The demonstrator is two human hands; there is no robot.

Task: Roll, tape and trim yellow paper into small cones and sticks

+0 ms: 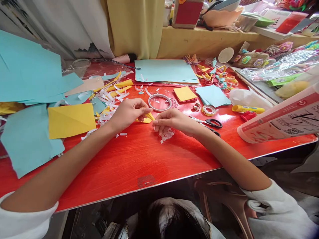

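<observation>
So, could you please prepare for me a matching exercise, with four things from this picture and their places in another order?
Things
1. small folded yellow paper piece
2. metal scissors with black handles
3. short stack of yellow and red paper squares
4. large yellow rectangular paper

Places
A. beside the small light-blue paper squares
B. lying over large light-blue paper at the left
C. pinched in the left hand
D. beside the right forearm

Right pairs: 1-C; 2-D; 3-A; 4-B

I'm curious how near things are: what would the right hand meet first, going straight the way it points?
Probably the folded yellow paper in the left hand, close by the right hand; depth and any gap are unclear.
</observation>
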